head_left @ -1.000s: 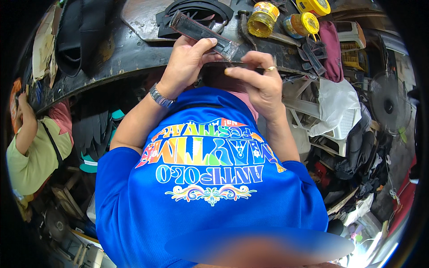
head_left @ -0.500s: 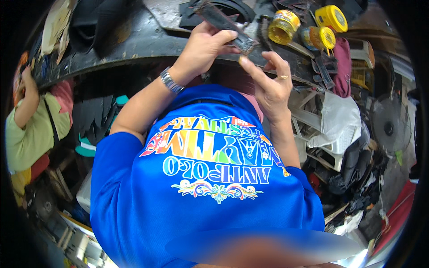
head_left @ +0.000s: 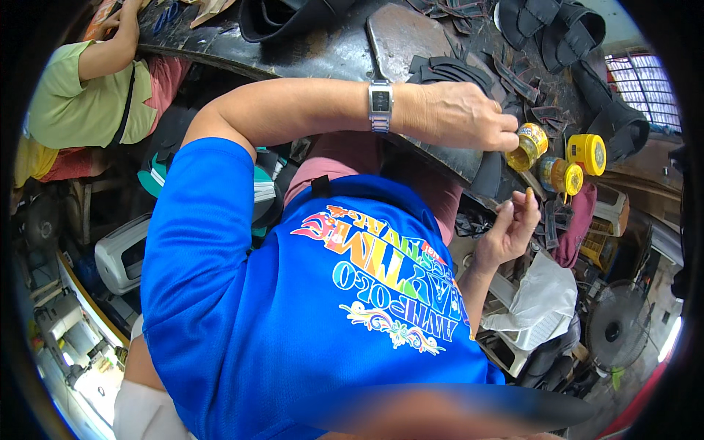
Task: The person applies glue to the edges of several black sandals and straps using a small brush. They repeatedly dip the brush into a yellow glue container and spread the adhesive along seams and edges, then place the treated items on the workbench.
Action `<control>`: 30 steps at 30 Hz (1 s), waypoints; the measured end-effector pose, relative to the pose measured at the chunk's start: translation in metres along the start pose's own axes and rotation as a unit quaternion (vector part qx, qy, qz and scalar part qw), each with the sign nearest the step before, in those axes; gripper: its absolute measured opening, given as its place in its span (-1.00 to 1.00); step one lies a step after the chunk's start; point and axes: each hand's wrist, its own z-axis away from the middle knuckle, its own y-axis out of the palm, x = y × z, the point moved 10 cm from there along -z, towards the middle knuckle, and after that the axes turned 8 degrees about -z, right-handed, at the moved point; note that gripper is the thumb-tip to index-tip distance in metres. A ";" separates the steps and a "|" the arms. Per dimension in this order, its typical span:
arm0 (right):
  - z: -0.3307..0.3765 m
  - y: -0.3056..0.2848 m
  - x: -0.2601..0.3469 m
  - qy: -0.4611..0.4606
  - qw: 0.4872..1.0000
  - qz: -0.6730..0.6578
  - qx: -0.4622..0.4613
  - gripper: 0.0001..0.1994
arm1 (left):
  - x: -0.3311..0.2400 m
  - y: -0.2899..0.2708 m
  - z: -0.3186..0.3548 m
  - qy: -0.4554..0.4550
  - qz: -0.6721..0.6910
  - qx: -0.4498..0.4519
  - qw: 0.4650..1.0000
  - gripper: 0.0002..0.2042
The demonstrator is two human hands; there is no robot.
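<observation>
My left hand, below a metal wristwatch, reaches across the bench with its fingers bent downward and closed. What they hold, if anything, is hidden. Just beside its fingertips lies an open jar of yellowish stuff, tipped on its side. A dark strip shows beneath the hand at the bench edge. My right hand is raised off the bench's near edge, empty, fingers half curled and apart, with yellow on one fingertip. Dark curved pieces lie beyond the left wrist.
Two more yellow containers stand right of the jar. A stone slab, loose dark straps and black sandals cover the bench. At right are a white plastic-covered stool and a fan. Another person sits at far left.
My left hand has swung right toward the jar; the dark strip it held is no longer seen in it. My right hand has moved lower and to the right. The view has shifted.
</observation>
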 end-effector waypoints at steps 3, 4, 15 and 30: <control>0.005 0.008 -0.002 0.005 1.000 0.009 0.021 -0.54 | -0.003 0.005 0.000 0.003 0.032 0.009 0.999 -0.86; 0.006 0.009 -0.003 0.008 1.000 0.006 0.024 -0.53 | -0.004 0.006 0.000 0.004 0.043 0.011 0.999 -0.87; 0.011 0.012 -0.015 0.049 0.997 -0.055 0.013 -0.48 | 0.000 0.013 -0.001 -0.029 0.127 0.035 0.991 -0.86; 0.012 0.016 -0.016 0.035 0.997 -0.065 0.030 -0.42 | -0.004 0.018 0.001 -0.025 0.109 0.062 0.992 -0.87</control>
